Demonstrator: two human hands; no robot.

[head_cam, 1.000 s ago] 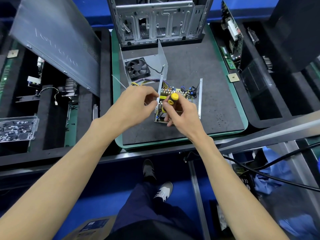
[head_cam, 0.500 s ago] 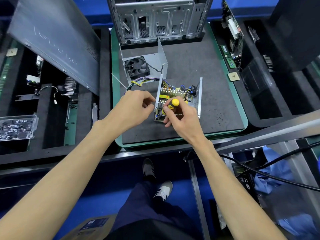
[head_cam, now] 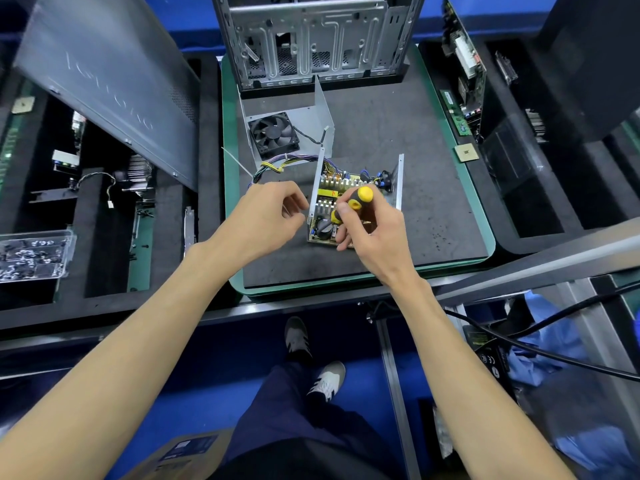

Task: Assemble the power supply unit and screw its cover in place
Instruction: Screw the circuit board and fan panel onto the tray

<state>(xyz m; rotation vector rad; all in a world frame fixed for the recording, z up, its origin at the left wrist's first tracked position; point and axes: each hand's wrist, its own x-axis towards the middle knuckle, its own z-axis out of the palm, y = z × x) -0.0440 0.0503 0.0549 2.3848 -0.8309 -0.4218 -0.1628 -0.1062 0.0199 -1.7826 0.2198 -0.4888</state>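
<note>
The open power supply base (head_cam: 400, 181) sits on the dark mat, its circuit board (head_cam: 332, 188) exposed between two upright metal walls. My right hand (head_cam: 372, 233) grips a yellow-and-black screwdriver (head_cam: 360, 197) held tip down over the board's near part; the tip is hidden by my fingers. My left hand (head_cam: 266, 220) hovers just left of the base's left wall with loosely curled fingers, and nothing shows in it. The grey cover (head_cam: 311, 114) with its black fan (head_cam: 273, 133) lies behind, joined by a wire bundle (head_cam: 287, 159).
An empty computer case (head_cam: 311, 39) stands at the back of the green-edged mat (head_cam: 433, 209). A grey side panel (head_cam: 104, 81) leans at the left. A clear tray of screws (head_cam: 31, 254) sits far left. A chip (head_cam: 465, 153) and circuit boards (head_cam: 464, 64) lie at the right.
My left hand has let go of the base's left wall and drawn back to the left. My right hand with the screwdriver has shifted slightly toward the near part of the board.
</note>
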